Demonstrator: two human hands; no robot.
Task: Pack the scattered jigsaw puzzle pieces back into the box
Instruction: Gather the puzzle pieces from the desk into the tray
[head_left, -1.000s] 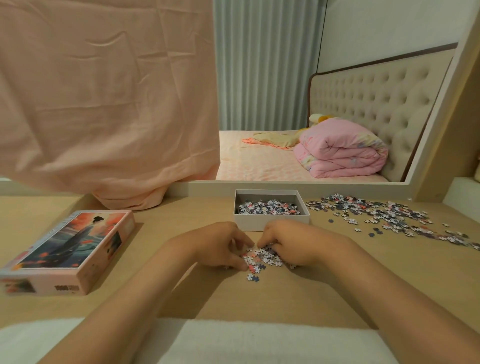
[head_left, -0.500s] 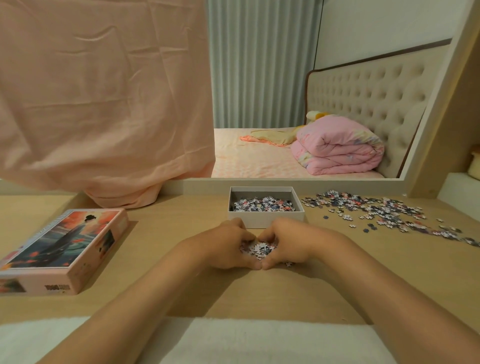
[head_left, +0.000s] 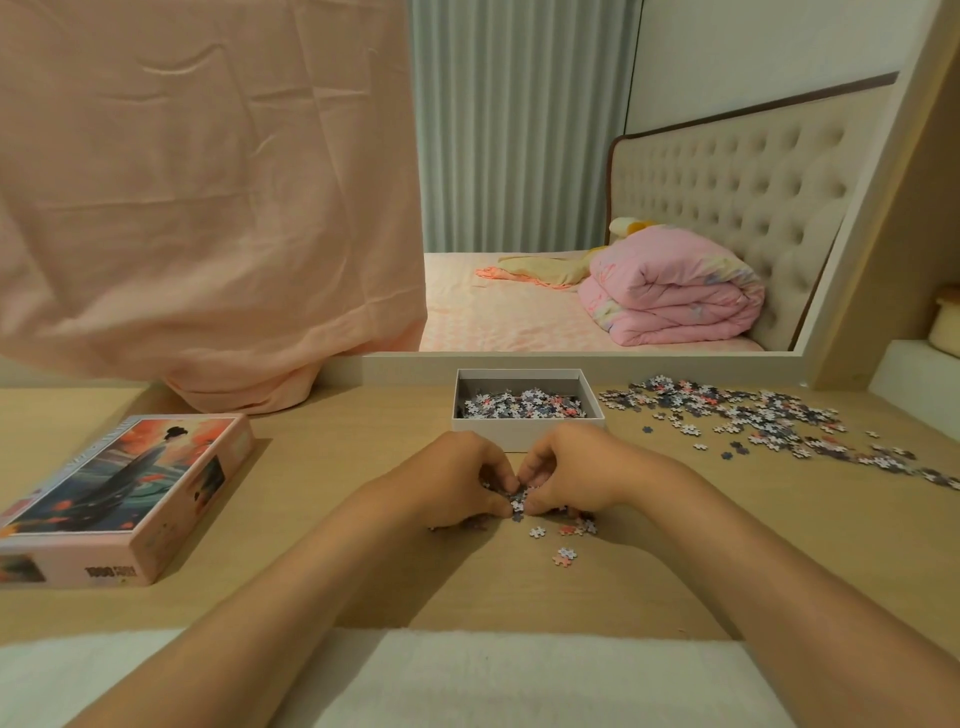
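Both my hands meet on the desk (head_left: 311, 519), just in front of the open box (head_left: 528, 434). My left hand (head_left: 457, 480) and right hand (head_left: 569, 478) are cupped toward each other, fingers curled, fingertips touching over a small clump of puzzle pieces (head_left: 514, 501) pressed between them. Both are closed around that clump; how many pieces sit under the palms I cannot tell.

A few loose pieces (head_left: 566, 535) lie on the wood just right of and below my right hand, apart from the clump.

The box stands upright beyond my knuckles, near the mirror frame (head_left: 571, 355), its floor partly covered with pieces (head_left: 524, 404).

A large scatter of pieces (head_left: 769, 421) spreads over the desk to the right of the box, trailing toward the right edge.

The box lid (head_left: 124, 488), pink-sided with a printed picture, lies well to the left. A peach cloth (head_left: 208, 197) hangs above it, its hem resting on the desk.
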